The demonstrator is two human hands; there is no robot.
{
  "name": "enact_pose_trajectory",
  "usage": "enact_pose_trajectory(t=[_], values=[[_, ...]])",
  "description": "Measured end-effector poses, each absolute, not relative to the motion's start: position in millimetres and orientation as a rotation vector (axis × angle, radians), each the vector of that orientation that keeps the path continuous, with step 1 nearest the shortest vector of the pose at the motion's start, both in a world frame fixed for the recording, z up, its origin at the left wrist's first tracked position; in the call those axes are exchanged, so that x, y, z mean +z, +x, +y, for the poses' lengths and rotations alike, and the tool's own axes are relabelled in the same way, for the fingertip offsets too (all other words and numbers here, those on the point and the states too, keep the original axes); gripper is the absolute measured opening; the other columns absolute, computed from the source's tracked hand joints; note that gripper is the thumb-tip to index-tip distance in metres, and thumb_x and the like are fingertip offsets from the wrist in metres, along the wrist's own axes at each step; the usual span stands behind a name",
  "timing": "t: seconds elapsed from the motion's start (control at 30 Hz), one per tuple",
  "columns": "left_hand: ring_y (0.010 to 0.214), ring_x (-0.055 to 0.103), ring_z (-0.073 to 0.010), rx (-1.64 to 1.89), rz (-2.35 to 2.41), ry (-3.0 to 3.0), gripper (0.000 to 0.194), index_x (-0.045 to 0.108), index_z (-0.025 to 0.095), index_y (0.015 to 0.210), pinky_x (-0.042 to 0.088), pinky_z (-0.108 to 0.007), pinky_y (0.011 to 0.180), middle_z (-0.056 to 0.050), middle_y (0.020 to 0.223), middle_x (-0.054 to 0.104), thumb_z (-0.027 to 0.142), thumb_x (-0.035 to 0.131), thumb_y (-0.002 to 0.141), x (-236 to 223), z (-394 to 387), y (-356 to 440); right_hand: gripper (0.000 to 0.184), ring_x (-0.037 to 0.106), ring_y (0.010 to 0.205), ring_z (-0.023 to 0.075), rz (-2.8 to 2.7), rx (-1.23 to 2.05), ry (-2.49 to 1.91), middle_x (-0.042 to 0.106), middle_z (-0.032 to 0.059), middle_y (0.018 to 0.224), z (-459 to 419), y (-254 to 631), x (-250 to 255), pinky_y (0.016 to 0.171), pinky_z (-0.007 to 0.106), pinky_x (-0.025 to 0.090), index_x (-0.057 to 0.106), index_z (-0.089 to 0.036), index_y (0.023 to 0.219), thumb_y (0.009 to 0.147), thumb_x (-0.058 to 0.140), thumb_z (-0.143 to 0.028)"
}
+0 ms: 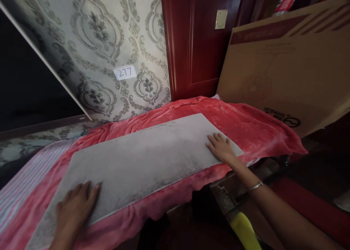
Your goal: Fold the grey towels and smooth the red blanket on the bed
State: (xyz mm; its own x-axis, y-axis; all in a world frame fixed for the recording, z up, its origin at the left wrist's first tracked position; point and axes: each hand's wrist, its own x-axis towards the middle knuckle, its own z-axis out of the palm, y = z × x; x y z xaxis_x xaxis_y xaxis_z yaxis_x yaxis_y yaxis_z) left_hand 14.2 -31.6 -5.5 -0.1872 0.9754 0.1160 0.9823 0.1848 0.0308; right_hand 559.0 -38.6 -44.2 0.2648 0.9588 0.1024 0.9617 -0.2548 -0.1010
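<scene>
A long grey mat with a soft-looking surface (142, 155) lies flat across a red plush blanket (246, 122). Near the mat's left end, my left hand (76, 204) rests on top with its fingers stretched out. Towards the right end, my right hand (221, 148) lies palm down on the mat, fingers spread. Neither hand grips anything. A silver bangle (256, 186) circles my right wrist.
A striped cloth (35, 173) shows at the left under the blanket. Behind stand a dark screen (32, 75), a patterned wall with a "277" paper (125, 72), a red wooden panel (197, 42) and a large cardboard box (287, 64). Something yellow (244, 230) is below.
</scene>
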Motion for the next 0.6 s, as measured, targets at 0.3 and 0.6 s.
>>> enact_pose_trajectory(t=[0.3, 0.6], values=[[0.154, 0.01, -0.039, 0.061, -2.076, -2.371, 0.065, 0.032, 0.03, 0.157, 0.017, -0.066, 0.119, -0.006, 0.168, 0.017, 0.053, 0.038, 0.097, -11.2, -10.6, 137.3, 0.06, 0.024, 0.149, 0.0338, -2.257, 0.014, -1.975, 0.027, 0.0065, 0.164, -10.3, 479.8, -44.2, 0.115, 0.063, 0.026, 0.039, -0.032, 0.155, 0.1, 0.032, -0.056], [0.155, 0.01, -0.0336, 0.016, -2.169, -2.399, 0.072, 0.024, 0.03, 0.159, 0.012, -0.063, 0.121, -0.007, 0.169, 0.01, 0.061, 0.035, 0.096, -14.8, -6.6, 88.9, 0.073, 0.027, 0.148, 0.0353, -2.236, -0.068, -1.911, 0.032, 0.0038, 0.162, -5.6, 492.5, -92.5, 0.113, 0.065, 0.029, 0.043, -0.029, 0.154, 0.092, 0.022, -0.061]])
